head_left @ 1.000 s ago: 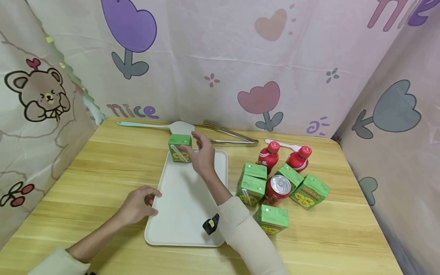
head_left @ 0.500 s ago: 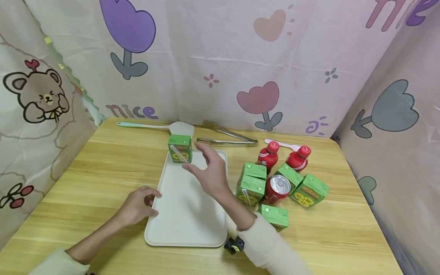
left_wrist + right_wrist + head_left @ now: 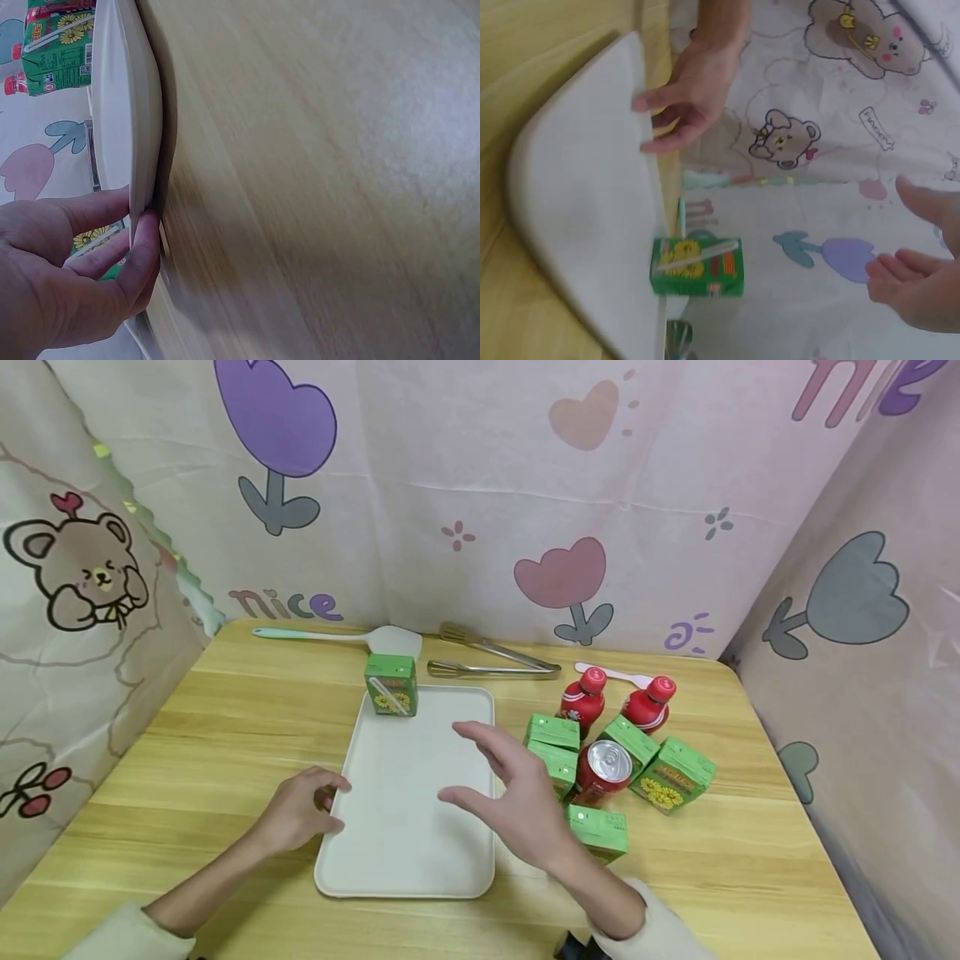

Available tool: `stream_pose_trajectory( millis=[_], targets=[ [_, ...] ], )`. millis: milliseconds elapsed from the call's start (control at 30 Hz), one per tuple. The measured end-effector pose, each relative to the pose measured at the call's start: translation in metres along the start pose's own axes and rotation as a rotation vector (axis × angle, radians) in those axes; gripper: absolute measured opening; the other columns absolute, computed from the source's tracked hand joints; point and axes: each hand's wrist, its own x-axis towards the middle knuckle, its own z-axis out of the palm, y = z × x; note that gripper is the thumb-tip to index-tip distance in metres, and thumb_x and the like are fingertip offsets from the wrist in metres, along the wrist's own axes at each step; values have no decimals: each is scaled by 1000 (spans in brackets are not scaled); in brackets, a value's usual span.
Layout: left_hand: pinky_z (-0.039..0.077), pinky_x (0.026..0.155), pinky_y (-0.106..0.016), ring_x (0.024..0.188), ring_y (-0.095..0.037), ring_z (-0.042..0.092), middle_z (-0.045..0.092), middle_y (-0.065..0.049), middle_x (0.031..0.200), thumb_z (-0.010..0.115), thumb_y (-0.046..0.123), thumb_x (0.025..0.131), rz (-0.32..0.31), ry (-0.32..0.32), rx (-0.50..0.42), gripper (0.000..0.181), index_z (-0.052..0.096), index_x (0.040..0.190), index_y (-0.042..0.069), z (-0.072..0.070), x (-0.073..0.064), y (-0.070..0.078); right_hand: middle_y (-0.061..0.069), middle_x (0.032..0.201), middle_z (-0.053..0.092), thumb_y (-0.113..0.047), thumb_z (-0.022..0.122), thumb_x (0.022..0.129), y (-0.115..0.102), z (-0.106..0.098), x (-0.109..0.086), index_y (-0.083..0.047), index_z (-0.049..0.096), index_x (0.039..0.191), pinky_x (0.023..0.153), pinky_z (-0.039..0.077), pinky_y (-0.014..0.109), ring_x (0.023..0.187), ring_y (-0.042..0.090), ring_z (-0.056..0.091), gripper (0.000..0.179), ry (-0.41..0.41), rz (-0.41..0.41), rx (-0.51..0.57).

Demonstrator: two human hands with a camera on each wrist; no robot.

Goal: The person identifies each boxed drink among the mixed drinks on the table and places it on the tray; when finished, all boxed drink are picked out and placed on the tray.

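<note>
My left hand [image 3: 300,810] pinches the left rim of a white rectangular tray [image 3: 405,827], thumb on top and fingers under the edge in the left wrist view. One green drink carton [image 3: 392,687] with a straw on its front stands upright at the tray's far left corner. Over the tray's right edge, my right hand [image 3: 517,793] hangs with thumb and fingers spread apart and nothing between them. To its right stand several more green cartons [image 3: 675,777], grouped around a red soda can [image 3: 604,768]; the hand partly covers the nearest ones.
Two red bottles [image 3: 582,702] stand behind the cartons. Along the back of the table lie a spatula [image 3: 393,642] with a pale green handle, metal tongs [image 3: 502,670] and a pinkish-white utensil [image 3: 615,675]. A printed curtain [image 3: 420,485] closes off the back and both sides.
My right hand has drawn back from the carton at the tray's far left corner, moving right and nearer to me. That carton stays in place. My left hand keeps its hold on the tray.
</note>
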Motion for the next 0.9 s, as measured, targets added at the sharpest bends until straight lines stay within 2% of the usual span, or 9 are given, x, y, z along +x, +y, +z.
stream_pose_trajectory(
  millis=[167,267,400,533,667,900],
  targets=[
    [44,55,-20,79,-18,53,58,-10,98,78,-5,63,-6,1,-2,46,63,107,-3,0,0,-1,-7,131,58,-22,82,71,4,-23,-18,-22,57,128,104,42,26,125,10,52,62,-33,-22,-108],
    [44,55,-20,79,-18,52,58,-10,98,78,-5,63,-7,2,-7,46,63,107,-3,-1,0,-1,-10,127,61,-28,82,71,8,-38,-27,-24,60,125,100,46,29,122,10,55,58,-47,-50,-223],
    [44,54,-20,79,-18,52,57,-10,99,78,-6,63,-9,1,-16,46,63,107,-2,-1,0,-1,-8,125,63,-31,81,72,17,-60,-37,-23,61,124,95,50,30,118,11,58,56,-67,-92,-327],
    [44,54,-20,79,-19,52,58,-10,100,77,-6,63,-13,1,-20,46,63,107,-2,0,-1,-1,-8,122,64,-31,81,72,28,-80,-49,-24,62,123,87,53,27,110,11,61,55,-58,-56,-370],
    [44,55,-20,80,-19,52,58,-11,101,77,-6,63,-14,4,-18,46,63,107,-2,0,-1,-1,-10,115,66,-30,82,70,38,-95,-61,-24,63,121,85,53,23,99,7,63,54,-29,3,-405],
    [45,56,-20,80,-19,53,59,-12,104,78,-6,63,-14,9,-5,46,64,107,-2,0,0,-1,-6,113,69,-24,83,69,54,-110,-78,-21,65,118,92,43,8,108,-2,59,52,42,-10,-448]
  ],
)
